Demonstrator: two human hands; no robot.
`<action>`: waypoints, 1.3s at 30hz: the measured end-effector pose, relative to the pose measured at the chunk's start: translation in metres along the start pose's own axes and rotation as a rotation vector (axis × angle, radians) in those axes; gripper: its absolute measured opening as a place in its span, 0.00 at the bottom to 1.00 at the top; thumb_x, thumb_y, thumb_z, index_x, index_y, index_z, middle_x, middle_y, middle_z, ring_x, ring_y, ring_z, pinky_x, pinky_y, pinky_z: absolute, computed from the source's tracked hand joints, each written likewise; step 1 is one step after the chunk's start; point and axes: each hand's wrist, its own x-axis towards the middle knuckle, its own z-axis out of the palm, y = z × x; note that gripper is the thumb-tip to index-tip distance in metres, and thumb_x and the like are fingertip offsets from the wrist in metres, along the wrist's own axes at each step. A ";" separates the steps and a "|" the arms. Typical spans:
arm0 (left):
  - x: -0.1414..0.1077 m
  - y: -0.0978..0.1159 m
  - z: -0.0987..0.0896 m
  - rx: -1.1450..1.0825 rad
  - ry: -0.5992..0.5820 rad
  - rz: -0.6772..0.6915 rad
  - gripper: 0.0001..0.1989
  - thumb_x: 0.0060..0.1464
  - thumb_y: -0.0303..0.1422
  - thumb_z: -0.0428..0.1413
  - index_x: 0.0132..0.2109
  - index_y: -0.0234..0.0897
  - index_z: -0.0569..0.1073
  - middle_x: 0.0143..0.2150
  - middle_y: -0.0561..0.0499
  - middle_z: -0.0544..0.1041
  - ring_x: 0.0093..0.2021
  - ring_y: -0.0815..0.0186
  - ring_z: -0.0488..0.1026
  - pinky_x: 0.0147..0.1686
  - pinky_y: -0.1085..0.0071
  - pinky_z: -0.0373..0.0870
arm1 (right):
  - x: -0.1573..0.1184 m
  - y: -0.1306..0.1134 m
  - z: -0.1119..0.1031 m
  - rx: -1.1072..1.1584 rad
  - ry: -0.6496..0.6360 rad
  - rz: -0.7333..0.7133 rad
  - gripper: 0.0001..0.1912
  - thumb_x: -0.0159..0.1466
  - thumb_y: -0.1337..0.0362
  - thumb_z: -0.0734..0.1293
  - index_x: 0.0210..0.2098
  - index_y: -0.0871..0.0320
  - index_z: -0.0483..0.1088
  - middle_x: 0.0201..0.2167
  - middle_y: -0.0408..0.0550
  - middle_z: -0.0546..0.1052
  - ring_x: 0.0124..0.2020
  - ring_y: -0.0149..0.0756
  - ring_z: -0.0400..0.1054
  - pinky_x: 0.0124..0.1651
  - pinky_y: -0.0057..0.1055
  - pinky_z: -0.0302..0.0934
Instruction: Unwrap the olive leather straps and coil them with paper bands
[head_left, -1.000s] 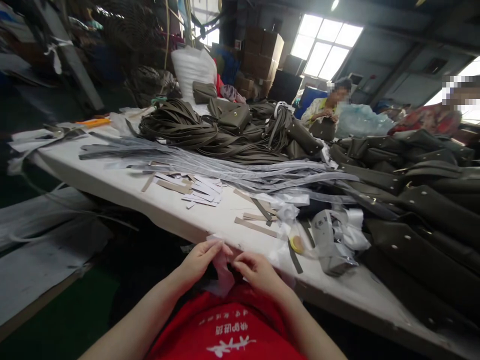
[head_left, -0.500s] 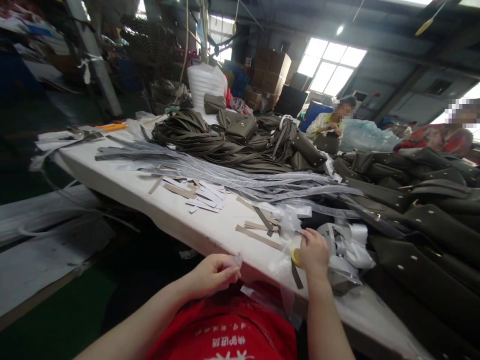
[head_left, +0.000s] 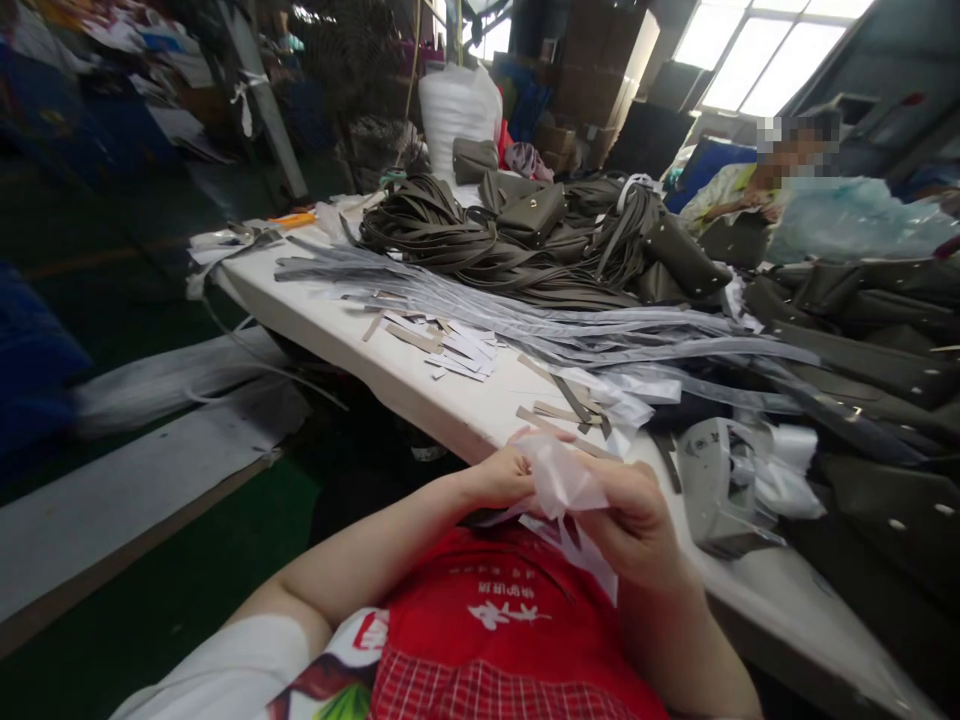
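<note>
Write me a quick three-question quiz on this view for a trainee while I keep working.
1. True or false: the thin whitish sheet is up at the person's left hand and right hand, not lying flat on the table.
2. What colour are the heaped straps? A) bright red B) dark olive C) white
3. Fill in: in the picture, the orange item lies toward the table's ____ end (left or right).

Key: 1 true; 2 B; 3 left.

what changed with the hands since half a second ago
The right hand has come back from over the table to meet the left hand, with a thin white sheet now held between them. The grey strips and dark straps lie as before.
</note>
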 end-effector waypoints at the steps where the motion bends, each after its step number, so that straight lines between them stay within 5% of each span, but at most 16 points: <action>1: 0.000 -0.002 0.000 -0.023 -0.068 -0.032 0.18 0.41 0.48 0.67 0.33 0.37 0.81 0.43 0.45 0.80 0.55 0.51 0.69 0.56 0.61 0.64 | -0.002 -0.003 -0.001 0.070 0.035 0.046 0.13 0.68 0.62 0.61 0.34 0.53 0.77 0.28 0.48 0.78 0.30 0.39 0.73 0.36 0.36 0.69; 7: -0.017 0.004 -0.007 -0.094 -0.401 -0.131 0.23 0.49 0.52 0.61 0.35 0.34 0.81 0.39 0.44 0.81 0.45 0.55 0.76 0.50 0.63 0.69 | -0.008 -0.001 -0.007 0.330 0.324 0.269 0.06 0.63 0.58 0.70 0.35 0.52 0.77 0.24 0.45 0.77 0.18 0.32 0.67 0.20 0.30 0.64; 10: -0.024 0.010 -0.029 -0.041 -0.397 -0.082 0.22 0.53 0.51 0.58 0.34 0.34 0.81 0.37 0.43 0.81 0.42 0.56 0.76 0.49 0.63 0.70 | -0.011 0.006 -0.019 0.348 0.438 0.358 0.12 0.58 0.53 0.73 0.36 0.53 0.77 0.22 0.45 0.76 0.13 0.29 0.62 0.12 0.25 0.56; 14: -0.034 0.015 -0.086 0.210 0.089 0.001 0.21 0.53 0.49 0.58 0.33 0.33 0.81 0.31 0.45 0.80 0.35 0.61 0.76 0.41 0.67 0.71 | -0.021 0.021 -0.036 0.438 0.202 0.598 0.17 0.52 0.50 0.75 0.31 0.57 0.76 0.18 0.45 0.74 0.11 0.28 0.60 0.10 0.24 0.51; 19: -0.056 0.016 -0.157 0.521 0.823 0.153 0.17 0.54 0.43 0.55 0.35 0.32 0.80 0.33 0.46 0.80 0.37 0.60 0.76 0.42 0.68 0.70 | -0.028 0.056 -0.028 0.497 -0.161 0.738 0.23 0.50 0.53 0.77 0.40 0.60 0.76 0.21 0.45 0.75 0.16 0.27 0.63 0.17 0.22 0.54; 23: -0.080 0.015 -0.200 0.695 1.266 0.185 0.17 0.56 0.39 0.51 0.39 0.31 0.80 0.34 0.47 0.81 0.37 0.61 0.76 0.40 0.71 0.70 | -0.034 0.080 -0.022 0.457 -0.099 0.765 0.27 0.51 0.54 0.77 0.46 0.60 0.73 0.25 0.45 0.76 0.21 0.29 0.66 0.22 0.23 0.57; 27: -0.104 0.015 -0.239 0.915 1.520 0.054 0.17 0.56 0.37 0.49 0.41 0.31 0.79 0.38 0.45 0.81 0.38 0.60 0.76 0.38 0.71 0.69 | -0.045 0.092 -0.032 0.430 -0.024 0.788 0.31 0.50 0.55 0.77 0.51 0.58 0.70 0.25 0.43 0.74 0.18 0.27 0.61 0.20 0.24 0.54; 29: -0.111 0.017 -0.253 1.053 1.446 -0.120 0.18 0.57 0.35 0.47 0.41 0.32 0.79 0.40 0.44 0.81 0.40 0.57 0.76 0.39 0.70 0.69 | -0.051 0.094 -0.040 0.418 -0.010 0.794 0.30 0.49 0.55 0.78 0.49 0.58 0.71 0.24 0.42 0.72 0.18 0.27 0.60 0.20 0.25 0.53; 32: -0.112 0.020 -0.261 1.153 1.083 -0.415 0.13 0.53 0.34 0.52 0.31 0.35 0.80 0.33 0.43 0.81 0.38 0.55 0.77 0.38 0.68 0.68 | -0.058 0.094 -0.050 0.365 0.052 0.799 0.26 0.48 0.54 0.78 0.42 0.59 0.73 0.24 0.43 0.72 0.20 0.29 0.61 0.21 0.26 0.55; 34: -0.106 0.021 -0.252 1.149 0.877 -0.486 0.09 0.44 0.32 0.59 0.19 0.38 0.77 0.22 0.45 0.77 0.33 0.53 0.77 0.37 0.67 0.68 | -0.061 0.094 -0.055 0.318 0.061 0.800 0.23 0.50 0.54 0.77 0.39 0.60 0.74 0.24 0.43 0.71 0.20 0.28 0.60 0.21 0.26 0.55; 36: -0.093 0.020 -0.230 1.147 0.753 -0.465 0.11 0.39 0.31 0.63 0.14 0.39 0.73 0.20 0.46 0.76 0.33 0.52 0.77 0.39 0.66 0.68 | -0.060 0.095 -0.055 0.260 0.037 0.787 0.20 0.52 0.54 0.76 0.38 0.61 0.74 0.24 0.44 0.72 0.20 0.28 0.60 0.21 0.25 0.54; 39: -0.069 0.016 -0.169 1.132 0.560 -0.321 0.09 0.44 0.36 0.63 0.20 0.42 0.78 0.37 0.46 0.81 0.45 0.54 0.76 0.50 0.66 0.66 | -0.052 0.091 -0.046 0.162 -0.056 0.731 0.18 0.54 0.54 0.75 0.38 0.60 0.75 0.29 0.47 0.76 0.26 0.32 0.66 0.27 0.27 0.60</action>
